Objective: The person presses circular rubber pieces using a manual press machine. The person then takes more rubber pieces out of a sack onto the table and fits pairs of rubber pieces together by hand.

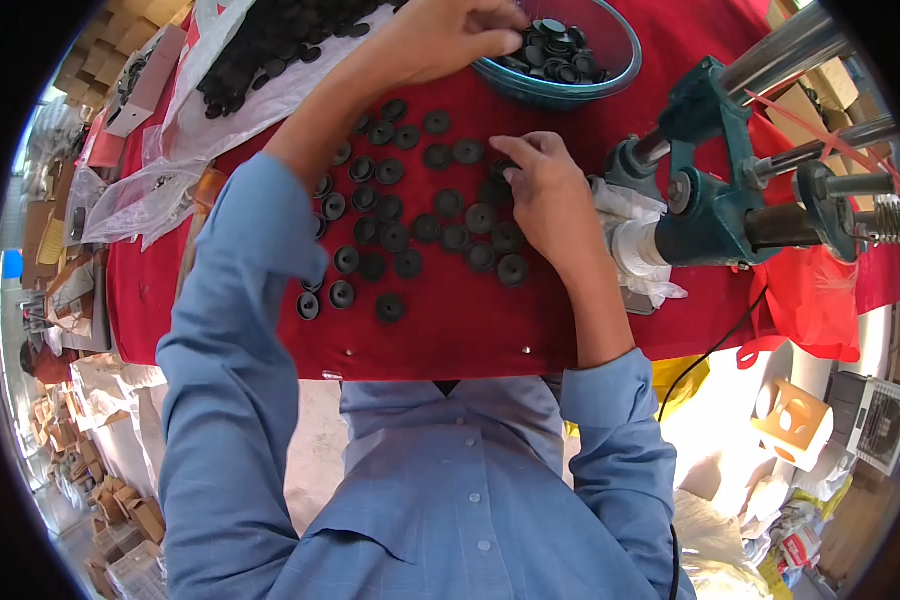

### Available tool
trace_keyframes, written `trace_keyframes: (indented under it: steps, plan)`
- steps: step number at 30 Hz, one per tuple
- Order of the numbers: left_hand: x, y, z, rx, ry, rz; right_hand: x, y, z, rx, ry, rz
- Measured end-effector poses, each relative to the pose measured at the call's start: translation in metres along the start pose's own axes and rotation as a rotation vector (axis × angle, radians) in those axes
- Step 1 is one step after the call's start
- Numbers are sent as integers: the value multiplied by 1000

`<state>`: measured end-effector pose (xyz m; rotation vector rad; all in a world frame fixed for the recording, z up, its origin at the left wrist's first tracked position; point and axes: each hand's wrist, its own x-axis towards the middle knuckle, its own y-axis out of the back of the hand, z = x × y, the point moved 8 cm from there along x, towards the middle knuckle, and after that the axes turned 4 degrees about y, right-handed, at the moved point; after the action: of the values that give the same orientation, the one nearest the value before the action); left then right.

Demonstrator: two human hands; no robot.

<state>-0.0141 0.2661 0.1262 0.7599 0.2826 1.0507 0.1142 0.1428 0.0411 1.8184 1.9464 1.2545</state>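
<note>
My left hand (455, 38) reaches over the left rim of a teal see-through bowl (625, 82), which holds many black round caps (555, 58). Its thumb and fingers are apart, with nothing visible between them. On the red cloth, my right hand (553, 195) hovers at the right side of a spread of black round discs (394, 237). The index finger of that hand stretches out and the thumb is apart from it. A dark disc (496, 170) lies by the thumb tip, partly hidden by the hand. Several discs show a raised rim or a centre hub.
A green metal hand press (705, 160) with steel bars stands at the right, white wrapping (635, 235) around its end. A heap of black discs (270, 50) lies on plastic sheeting (175, 135) at the upper left. A red bag (805, 305) hangs at the right table edge.
</note>
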Motion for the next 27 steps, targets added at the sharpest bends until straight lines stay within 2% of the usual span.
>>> trace_keyframes:
  steps: [3, 6, 10, 12, 15, 18, 21, 24, 27]
  plan:
    - [-56, 6, -11, 106, -32, 32, -4, -9, -2, -145, 103, -53]
    - [-107, -1, -23, -6, 167, -15, -5, -4, 6, -179, 30, -24]
    - [-148, -15, -20, 92, 6, -25, -2, 0, 8, -123, -3, -14]
    - [-157, -22, -24, 88, 28, -17, -1, 10, 2, 26, 8, 26]
    - [-161, -39, -33, 84, 18, -14, -7, -2, -12, -23, 28, -207]
    - [-153, -60, -34, 107, -14, -25, -10, -8, -7, -91, -20, -252]
    - [-148, -72, -34, 131, -79, 38, -9, -5, -4, -45, 57, -167]
    - [-142, -74, -34, 129, -56, -13, -10, -4, 11, 132, -132, -203]
    - [-140, -73, -34, 119, 27, -47, -25, 7, 17, 634, -477, -82]
